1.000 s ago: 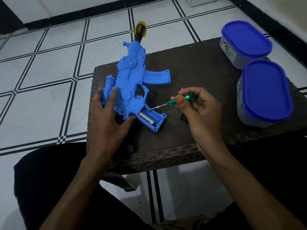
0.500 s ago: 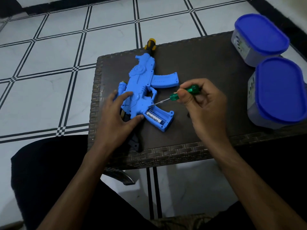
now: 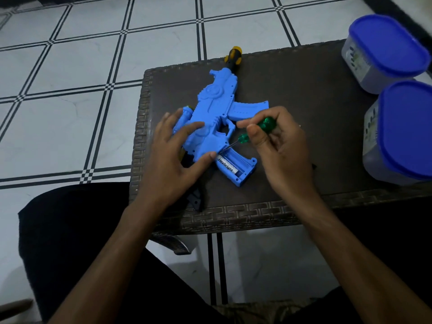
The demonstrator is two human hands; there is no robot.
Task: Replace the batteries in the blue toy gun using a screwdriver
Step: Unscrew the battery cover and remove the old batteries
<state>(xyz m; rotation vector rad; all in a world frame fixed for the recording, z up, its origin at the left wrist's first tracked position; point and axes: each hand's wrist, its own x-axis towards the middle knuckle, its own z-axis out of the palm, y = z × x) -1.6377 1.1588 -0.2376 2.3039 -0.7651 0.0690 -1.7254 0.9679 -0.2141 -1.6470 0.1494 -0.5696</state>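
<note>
The blue toy gun lies flat on the dark woven counter, left of its middle, with its yellow-and-black muzzle pointing to the far edge and its open battery compartment toward the near side. A white battery printed "Heybright" sits in the compartment's left slot; the slot beside it is in shadow and hard to read. The left hand rests spread over the rear of the gun, fingers straight, thumb tip touching the compartment's near-left corner; it hides the stock, and only a dark piece shows from beneath the wrist near the counter's near edge. The right hand has its grip clamped round the green-handled screwdriver, thumb and fingers curled about the handle, so that only part of the handle shows. The thin shaft runs down to the left, and its tip meets the compartment's far-left edge; whether it sits in a screw cannot be made out. At the counter's right side stand two blue-lidded containers, one far, one near and cut off by the frame; their contents are unreadable. A small dark object peeps out just right of the right hand. The floor is white tile with black lines.
</note>
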